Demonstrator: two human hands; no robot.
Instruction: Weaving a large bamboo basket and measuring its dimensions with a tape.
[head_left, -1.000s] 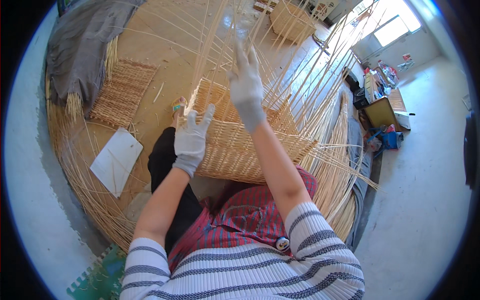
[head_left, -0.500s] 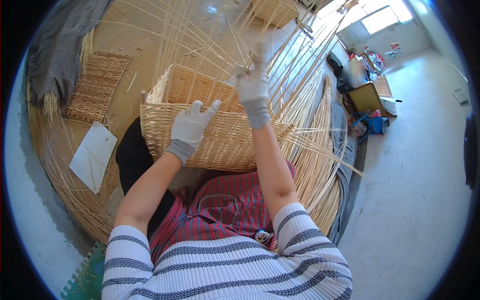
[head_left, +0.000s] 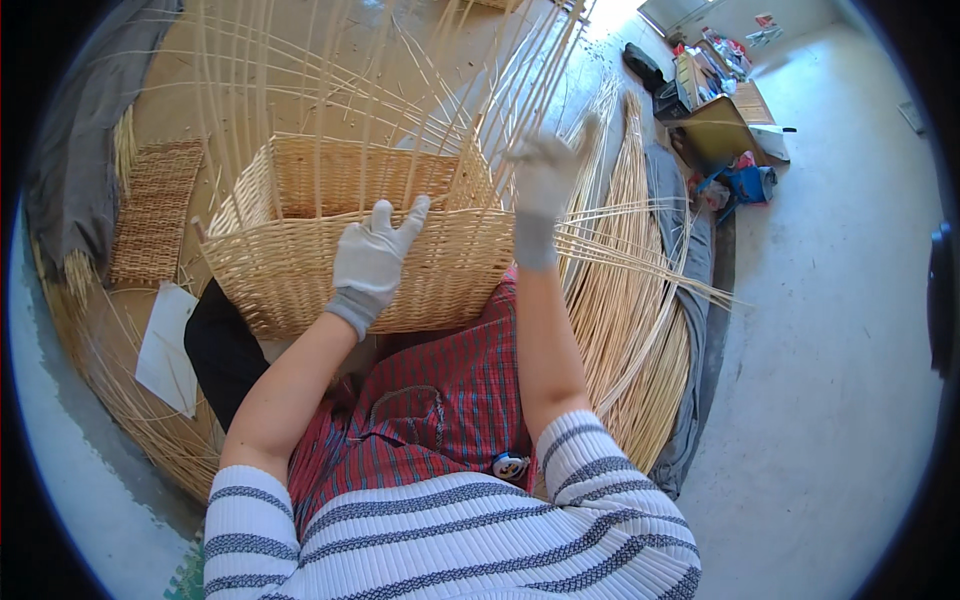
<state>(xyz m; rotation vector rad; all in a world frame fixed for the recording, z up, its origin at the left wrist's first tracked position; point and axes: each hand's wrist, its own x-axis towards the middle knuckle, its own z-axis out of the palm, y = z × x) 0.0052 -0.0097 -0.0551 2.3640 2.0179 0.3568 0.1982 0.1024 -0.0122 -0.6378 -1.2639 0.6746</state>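
A half-woven wicker basket (head_left: 460, 265) of pale strands rests tilted across my lap, its long near wall toward me. Tall upright stakes (head_left: 322, 110) rise from its walls. My left hand (head_left: 368, 258), in a whitish knit glove, lies against the near wall and grips the rim, thumb and forefinger along the top edge. Off the basket's right end, my right hand (head_left: 546, 178), gloved too, is raised among the stakes. Motion smears its fingers, so I cannot make out whether it holds a strand. Loose strand ends (head_left: 640, 262) stick out rightward below it.
A thick bundle of long strands (head_left: 635, 340) lies right, on grey cloth (head_left: 690, 410). On the left are a woven panel (head_left: 158, 215), a white board (head_left: 168, 345) and dark cloth (head_left: 85, 150). A blue bag (head_left: 748, 185) and cluttered boxes stand far right.
The basket and my left hand appear further left in view as the view shifted. My right hand has come lower and further right of the rim, apart from the left.
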